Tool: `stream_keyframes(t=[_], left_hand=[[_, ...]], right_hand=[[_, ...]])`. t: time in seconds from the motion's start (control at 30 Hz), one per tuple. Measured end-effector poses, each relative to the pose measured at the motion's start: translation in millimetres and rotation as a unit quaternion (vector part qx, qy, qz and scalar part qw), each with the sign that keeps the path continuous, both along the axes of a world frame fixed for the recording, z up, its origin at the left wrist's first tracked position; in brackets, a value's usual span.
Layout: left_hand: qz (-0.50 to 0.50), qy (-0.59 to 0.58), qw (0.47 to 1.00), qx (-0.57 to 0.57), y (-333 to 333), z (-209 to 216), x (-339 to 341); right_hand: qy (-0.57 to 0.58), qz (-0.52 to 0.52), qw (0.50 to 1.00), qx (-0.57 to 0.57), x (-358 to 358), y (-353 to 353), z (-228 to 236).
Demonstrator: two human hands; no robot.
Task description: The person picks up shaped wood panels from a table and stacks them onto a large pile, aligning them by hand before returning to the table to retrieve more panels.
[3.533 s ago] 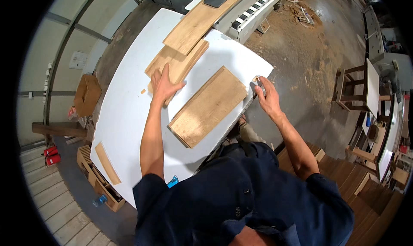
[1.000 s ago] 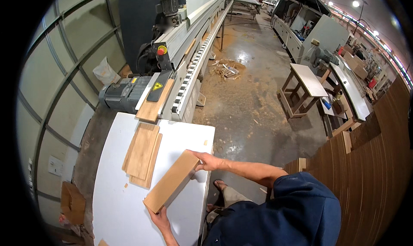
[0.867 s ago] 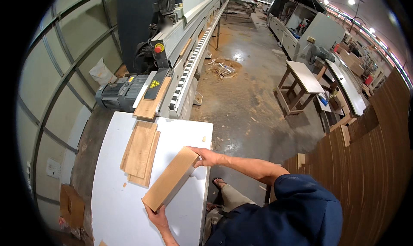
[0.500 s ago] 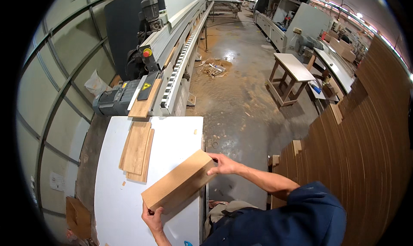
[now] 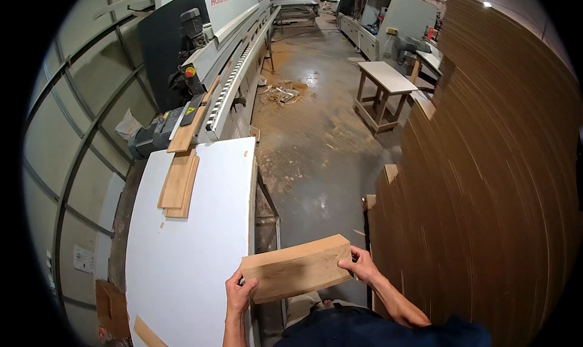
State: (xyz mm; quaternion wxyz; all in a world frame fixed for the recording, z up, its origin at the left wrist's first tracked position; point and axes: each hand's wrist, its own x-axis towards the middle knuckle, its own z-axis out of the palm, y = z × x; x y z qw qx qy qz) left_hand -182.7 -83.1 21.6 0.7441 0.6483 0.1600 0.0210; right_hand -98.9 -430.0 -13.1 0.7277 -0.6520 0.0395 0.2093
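Note:
Between both hands I hold a thick stack of wood-grain boards (image 5: 297, 269), its long face tilted up toward me. I cannot make out the single boards in it. My left hand (image 5: 240, 290) grips its left end, thumb on the front face. Closed round its right end is my right hand (image 5: 359, 265), the thumb also pressed to the face. The stack is in front of my body, just off the right edge of the white table (image 5: 200, 250). Several thin loose boards (image 5: 178, 186) lie overlapping toward the table's far end.
A long machine (image 5: 228, 80) with a roller track runs away beyond the table, a board (image 5: 185, 134) at its near end. Tall brown panel stacks (image 5: 473, 195) rise at the right. Farther off stands a small table (image 5: 388, 80); scraps (image 5: 282, 95) lie on the floor.
Both hands have carried the stack from above the white table to the right, in front of my body. It has turned more level, its long face now toward me. The view has shifted too.

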Motion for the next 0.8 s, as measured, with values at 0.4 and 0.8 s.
stream_keyframes(t=[0.4,0.8], left_hand=[[-0.144,0.04,0.987,-0.06,-56.9,26.4,-87.2],[-0.279,-0.005,0.956,-0.088,-100.5,16.3,-188.8]], right_hand=[[0.019,-0.142,0.99,-0.011,-187.3,-68.0,27.0],[-0.069,-0.264,0.959,-0.073,-389.8,-97.1,83.8]])
